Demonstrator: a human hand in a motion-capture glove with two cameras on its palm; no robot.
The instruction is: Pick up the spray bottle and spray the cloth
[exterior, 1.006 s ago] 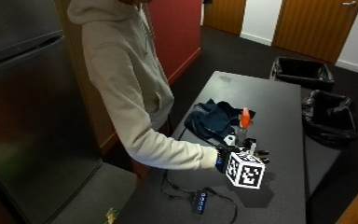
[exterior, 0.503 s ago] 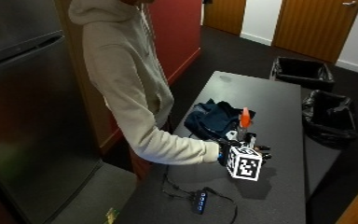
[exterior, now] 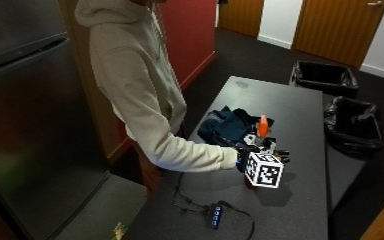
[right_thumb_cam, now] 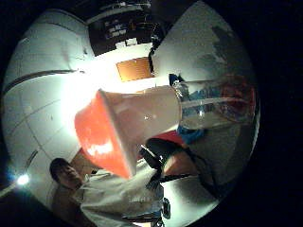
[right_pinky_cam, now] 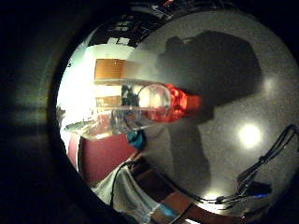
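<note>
A clear spray bottle with an orange and white head (exterior: pixel 263 126) stands on the dark table (exterior: pixel 278 100), right of a crumpled dark blue cloth (exterior: pixel 226 125). My gloved right hand (exterior: pixel 257 149) is up against the bottle's near side, its fingers stretched out past it; the bottle's body is hidden behind the hand. The little finger side palm view shows the bottle (right_pinky_cam: pixel 140 105) close by, its red base resting on the table. Its spray head (right_thumb_cam: pixel 123 130) looms large in the thumb side palm view, and a bit of the blue cloth (right_thumb_cam: pixel 191 135) shows behind it.
A black cable with a small hub (exterior: pixel 215 215) lies on the table's near end. Two black-lined bins (exterior: pixel 324 77) (exterior: pixel 353 125) stand on the floor past the table's right side. A tall metal cabinet (exterior: pixel 32 125) is at the left, behind the person.
The gloved hand has moved forward along the table, from short of the bottle to right against it. The bottle and the cloth have stayed where they were.
</note>
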